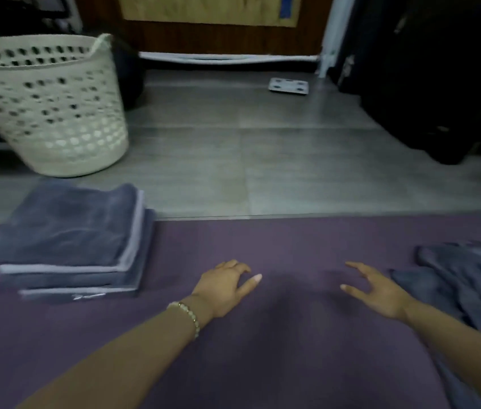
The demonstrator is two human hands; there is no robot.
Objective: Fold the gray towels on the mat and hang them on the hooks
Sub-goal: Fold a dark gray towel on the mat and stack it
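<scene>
Fingers [249, 283] blurry, rt towel [463, 278] cut off

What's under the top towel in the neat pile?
More folded gray towels: their pale edges show beneath the top towel. The pile sits at the far edge of the purple mat. Anything tucked between the layers is covered, so I cannot tell.

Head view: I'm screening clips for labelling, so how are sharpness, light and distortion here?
In the head view, blur smears the laundry basket and the stack of folded gray towels, while the left hand and right hand are sharper; light is dim, with soft shadows on the purple mat under the hands and near-black at far right; the basket leans outward, likely wide-angle distortion.
</scene>
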